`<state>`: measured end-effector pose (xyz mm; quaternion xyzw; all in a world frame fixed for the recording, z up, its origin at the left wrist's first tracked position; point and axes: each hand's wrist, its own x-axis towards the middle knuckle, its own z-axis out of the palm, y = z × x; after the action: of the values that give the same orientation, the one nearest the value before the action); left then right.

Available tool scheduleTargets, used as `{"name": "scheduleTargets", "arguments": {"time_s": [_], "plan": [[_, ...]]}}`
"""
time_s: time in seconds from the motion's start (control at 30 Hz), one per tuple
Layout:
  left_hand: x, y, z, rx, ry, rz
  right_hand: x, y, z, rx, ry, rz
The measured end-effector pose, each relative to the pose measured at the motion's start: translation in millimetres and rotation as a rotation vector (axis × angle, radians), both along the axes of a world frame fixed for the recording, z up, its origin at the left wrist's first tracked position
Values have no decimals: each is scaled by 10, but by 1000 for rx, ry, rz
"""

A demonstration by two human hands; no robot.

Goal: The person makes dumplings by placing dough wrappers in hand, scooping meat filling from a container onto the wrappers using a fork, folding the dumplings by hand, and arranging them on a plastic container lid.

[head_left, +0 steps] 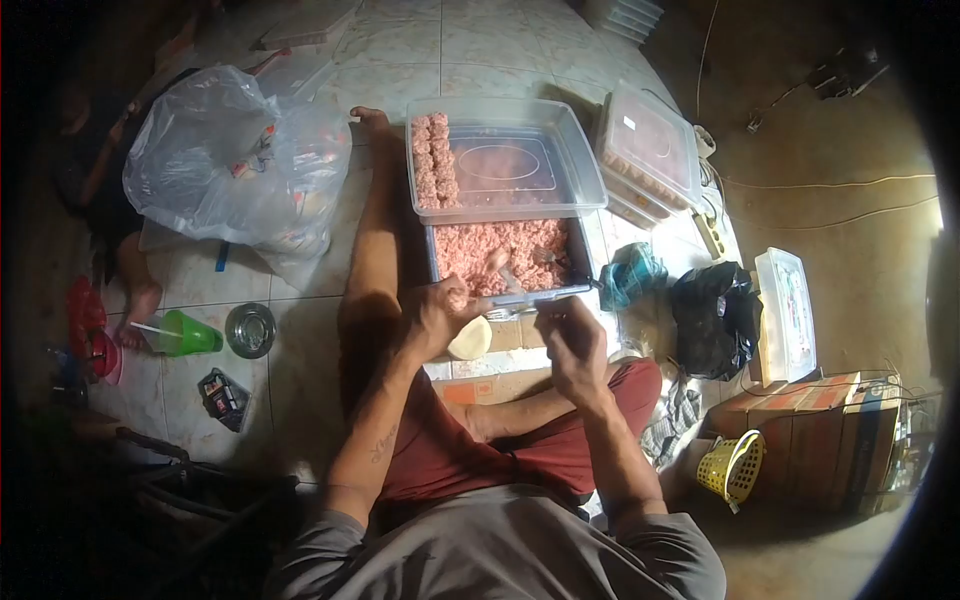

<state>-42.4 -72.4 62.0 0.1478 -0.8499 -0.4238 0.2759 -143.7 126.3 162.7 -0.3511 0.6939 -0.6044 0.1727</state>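
My left hand (438, 318) is closed at the near left corner of a tray of minced meat (480, 250); a pinkish lump shows at its fingers, too small to identify. Closed near the tray's right front edge is my right hand (573, 345), its contents hidden. A spoon-like utensil (508, 278) rests in the mince. Behind, a clear plastic container (585, 150) overlaps the tray and holds two rows of shaped meat pieces (435, 160) along its left side. A pale round object (470, 340) lies between my hands, below the tray.
Lidded containers (650, 145) are stacked at the right, near a black bag (715, 315), a yellow basket (732, 470) and cardboard boxes (815, 430). Leftward are a large plastic bag (240, 160), a green cup (190, 333), a glass ashtray (250, 330) and another person's foot (142, 305).
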Motion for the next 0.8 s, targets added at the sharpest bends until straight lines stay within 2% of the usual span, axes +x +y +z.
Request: {"name": "scheduleTargets", "arguments": {"time_s": [0.03, 0.1, 0.13, 0.17, 0.23, 0.27, 0.3, 0.37, 0.4, 0.43, 0.5, 0.53, 0.57, 0.63, 0.67, 0.7, 0.77, 0.8], "plan": [[22, -14, 26, 0, 1, -6, -93, 10, -34, 50, -142, -46], [116, -10, 151, 535, -120, -166, -255, -7, -262, -45, -576, -42], [146, 59, 382, 403, 13, -143, -359, 33, -616, 37, -615, -87], [163, 93, 380, 400, 15, -156, -512, 218, -1152, 328, -585, -127], [180, 107, 386, 539, 78, -134, -363, 376, -1022, 263, -731, -124], [170, 64, 318, 487, 104, -164, -387, 357, -947, 261, -722, -114], [188, 87, 294, 492, 92, -152, -305, 386, -917, 239, -475, -142], [150, 72, 306, 493, -125, -176, -153, 396, -660, 269, -10, -132], [84, 97, 410, 313, -221, -146, -57, 303, -346, 215, 39, -101], [29, 138, 337, 312, -226, -147, 33, 221, -132, 166, 89, -75], [-89, 200, 196, 21, 21, -76, 50, 193, -60, 259, 421, 63], [-75, 156, 208, 47, -75, -157, 39, 230, 21, 308, 354, 89], [-73, 128, 225, 39, -73, -153, 32, 217, 102, 299, 358, 90], [-15, 137, 258, 175, -281, -118, 54, 212, 188, 273, 313, 21], [7, 191, 250, 183, -289, -116, 66, 183, 63, 257, 362, 43], [-13, 247, 270, 174, -236, -81, 59, 112, 5, 282, 402, 113], [-27, 196, 303, 148, -167, -42, 56, 182, 57, 337, 383, 88], [52, 156, 303, 279, -34, -154, 58, 202, 154, 298, 337, 36]]}}
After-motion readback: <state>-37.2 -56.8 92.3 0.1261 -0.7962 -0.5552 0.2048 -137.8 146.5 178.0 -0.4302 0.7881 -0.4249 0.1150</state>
